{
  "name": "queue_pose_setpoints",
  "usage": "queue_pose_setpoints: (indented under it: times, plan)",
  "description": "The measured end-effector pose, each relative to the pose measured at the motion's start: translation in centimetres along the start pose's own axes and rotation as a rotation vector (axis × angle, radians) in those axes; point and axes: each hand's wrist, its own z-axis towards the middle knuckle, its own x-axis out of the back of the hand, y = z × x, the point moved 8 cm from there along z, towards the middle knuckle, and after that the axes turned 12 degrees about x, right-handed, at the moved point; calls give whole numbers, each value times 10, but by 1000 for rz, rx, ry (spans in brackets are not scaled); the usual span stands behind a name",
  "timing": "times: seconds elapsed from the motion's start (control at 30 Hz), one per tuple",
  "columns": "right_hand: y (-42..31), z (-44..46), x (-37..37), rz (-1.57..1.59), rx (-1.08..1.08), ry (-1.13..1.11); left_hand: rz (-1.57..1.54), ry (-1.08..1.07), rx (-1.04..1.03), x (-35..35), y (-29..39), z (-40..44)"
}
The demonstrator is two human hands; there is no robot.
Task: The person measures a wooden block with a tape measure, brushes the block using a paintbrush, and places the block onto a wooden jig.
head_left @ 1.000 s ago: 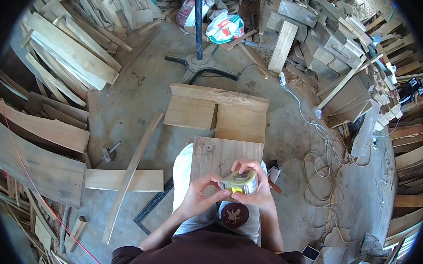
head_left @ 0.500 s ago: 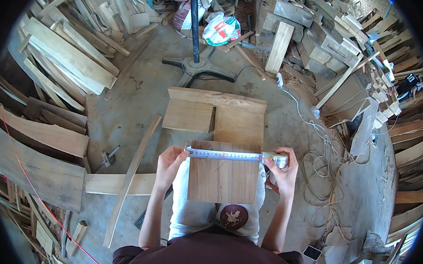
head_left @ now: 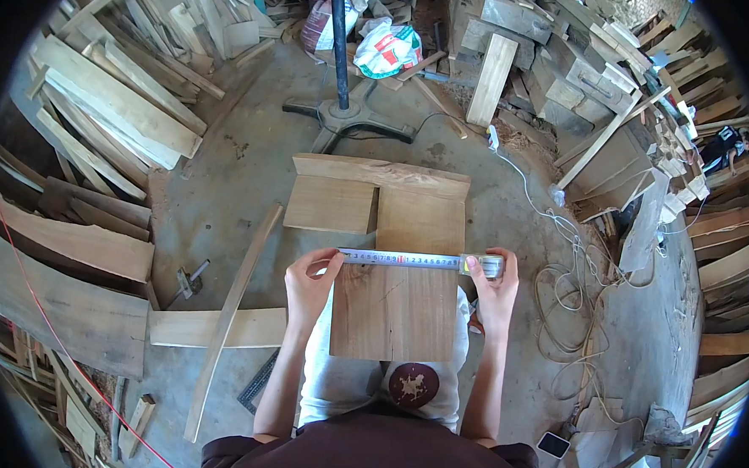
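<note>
Wood board point(head_left: 393, 315) on the lap point(head_left: 320, 375); tape blade point(head_left: 390, 258) has shifted up its face to the far edge, so it now spans the width there. Left hand point(head_left: 308, 287) pinches the blade's end, right hand point(head_left: 496, 295) grips the tape case point(head_left: 493, 265).

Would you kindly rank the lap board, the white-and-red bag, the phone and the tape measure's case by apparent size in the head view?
1. Lap board
2. White-and-red bag
3. Phone and tape measure's case: too alike to rank, since the right hand partly covers the case.
</note>
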Motion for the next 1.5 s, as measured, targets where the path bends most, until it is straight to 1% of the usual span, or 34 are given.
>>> queue_pose_setpoints:
  times: [0.07, 0.13, 0.23, 0.33, 0.43, 0.53, 0.63, 1.03, 1.23, 1.43, 1.5]
  plan:
    - [1, 1, -2, -22, 10, -6, -15, 42, -37, -2, 0, -5]
    - [2, 2, -4, -16, -2, -16, 36, 94, -45, -3, 5, -8]
    - [-18, 4, -9, 20, -28, -24, 136, 161, -96, -3, 12, -15]
    - [-32, 6, -9, -221, 142, -30, 161, 204, -139, -5, 17, -20]
    - [-64, 6, -11, -508, 401, -37, 150, 243, -179, -6, 19, -25]
    - [-55, 6, -12, -507, 351, 13, 161, 262, -198, -6, 21, -28]
    - [-54, 7, -12, -518, 386, 35, 145, 271, -189, -5, 24, -28]
    - [-30, 12, -12, -563, 472, -48, 191, 295, -235, -5, 21, -28]
    - [-48, 14, -15, -500, 420, -76, 182, 288, -217, -4, 25, -30]
    - [-38, 15, -7, -274, 197, -219, 172, 309, -252, -4, 28, -33]
    - [-38, 15, -7, -244, 224, -258, 170, 313, -252, -3, 29, -33]
